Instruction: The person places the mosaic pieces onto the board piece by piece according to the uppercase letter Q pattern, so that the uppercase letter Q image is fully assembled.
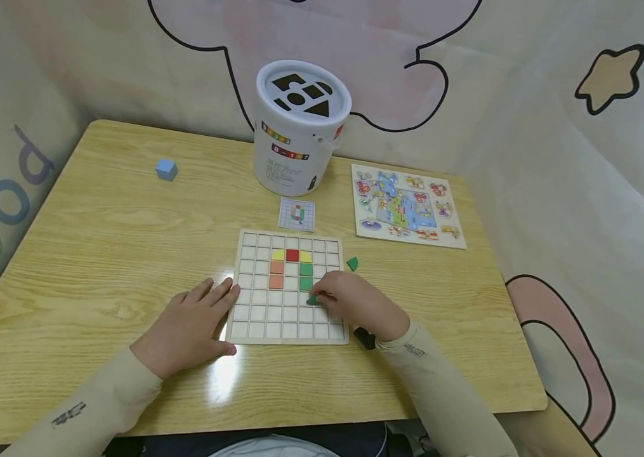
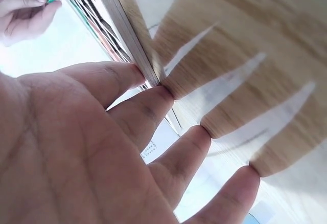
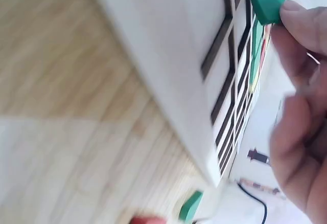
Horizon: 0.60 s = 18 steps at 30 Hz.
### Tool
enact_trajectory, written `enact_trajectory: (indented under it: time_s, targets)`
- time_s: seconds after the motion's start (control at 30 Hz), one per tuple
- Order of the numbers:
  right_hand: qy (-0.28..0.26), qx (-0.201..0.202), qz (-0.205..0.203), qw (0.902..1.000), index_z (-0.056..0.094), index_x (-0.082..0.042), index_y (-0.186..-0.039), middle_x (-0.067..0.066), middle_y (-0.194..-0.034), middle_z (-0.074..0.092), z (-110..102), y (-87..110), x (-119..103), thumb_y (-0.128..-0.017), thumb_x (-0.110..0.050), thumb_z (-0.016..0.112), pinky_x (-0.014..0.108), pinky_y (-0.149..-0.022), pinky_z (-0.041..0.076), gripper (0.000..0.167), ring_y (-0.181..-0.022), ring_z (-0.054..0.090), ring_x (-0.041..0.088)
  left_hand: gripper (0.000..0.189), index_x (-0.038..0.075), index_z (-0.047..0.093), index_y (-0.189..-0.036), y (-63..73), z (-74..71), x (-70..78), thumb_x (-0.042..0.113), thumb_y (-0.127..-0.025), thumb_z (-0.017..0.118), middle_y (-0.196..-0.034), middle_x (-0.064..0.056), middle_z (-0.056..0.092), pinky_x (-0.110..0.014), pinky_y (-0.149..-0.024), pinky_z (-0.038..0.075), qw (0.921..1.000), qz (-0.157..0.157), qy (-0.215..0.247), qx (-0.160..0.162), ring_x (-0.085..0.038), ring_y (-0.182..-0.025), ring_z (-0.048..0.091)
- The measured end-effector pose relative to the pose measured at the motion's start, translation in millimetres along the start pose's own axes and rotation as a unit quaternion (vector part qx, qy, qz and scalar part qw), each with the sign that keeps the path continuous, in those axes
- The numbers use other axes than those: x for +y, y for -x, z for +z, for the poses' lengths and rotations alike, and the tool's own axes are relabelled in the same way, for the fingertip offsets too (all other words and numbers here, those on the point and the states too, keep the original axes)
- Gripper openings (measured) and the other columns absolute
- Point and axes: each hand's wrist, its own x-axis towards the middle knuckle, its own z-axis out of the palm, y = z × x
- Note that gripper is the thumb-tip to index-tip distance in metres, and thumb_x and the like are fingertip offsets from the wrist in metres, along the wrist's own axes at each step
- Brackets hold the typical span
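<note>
A white grid board [image 1: 259, 330] lies before me, with yellow, red, orange and green pieces set in an arch on its squares. My right hand [image 1: 356, 301] pinches a small green block [image 3: 266, 1] between thumb and finger, close over the board just below the column of green squares [image 1: 306, 284]. My left hand [image 1: 190, 324] lies beside the board's left edge, fingers spread and straight, fingertips at the edge and on the table. A second green piece [image 1: 353, 263], shaped like a quarter circle, sits on the table off the board's right side.
Behind the board lies a small pattern card [image 1: 297, 214]. A white bucket [image 1: 287, 158] with shaped holes in its lid stands at the back. To the right is a picture puzzle board [image 1: 407, 206]; a blue cube [image 1: 166, 169] sits at the back left. The table [image 1: 99, 254] meets curtains behind.
</note>
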Motion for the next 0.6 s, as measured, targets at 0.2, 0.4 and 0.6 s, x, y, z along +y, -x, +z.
enact_trajectory:
  time_s: [0.2,0.4,0.6]
  targets:
    - [0.051,0.045,-0.022,0.9975,0.085,-0.015,-0.107,-0.005,-0.099,0.077,1.9,-7.1,-7.0,-0.099,-0.020,0.080,0.028,-0.078,0.058,0.011,-0.090,0.070,0.010,0.105,0.002,0.043,-0.162,-1.7,1.0,-0.1,0.061,-0.085,0.083,-0.166,-0.020,0.041,-0.071,-0.108,0.040,1.0000,-0.003,0.000,-0.009,-0.051,-0.150,0.037]
    - [0.084,0.048,-0.061,0.9934,0.087,-0.017,-0.102,-0.004,-0.104,0.078,6.7,-5.2,-9.6,-0.094,-0.018,0.085,0.031,-0.085,0.060,0.008,-0.098,0.073,0.014,0.106,0.002,0.043,-0.163,-2.5,1.1,0.1,0.061,-0.084,0.084,-0.166,-0.020,0.041,-0.070,-0.108,0.041,0.9999,-0.003,-0.003,-0.011,-0.051,-0.149,0.037]
    - [0.125,0.041,-0.071,0.9888,0.087,-0.019,-0.106,-0.005,-0.107,0.079,9.0,-14.7,-12.2,-0.092,-0.017,0.087,0.033,-0.087,0.058,0.014,-0.100,0.071,0.017,0.105,0.002,0.045,-0.162,-0.8,-0.8,1.1,0.060,-0.083,0.085,-0.165,-0.020,0.043,-0.070,-0.108,0.041,1.0000,-0.006,0.001,-0.005,-0.051,-0.149,0.038]
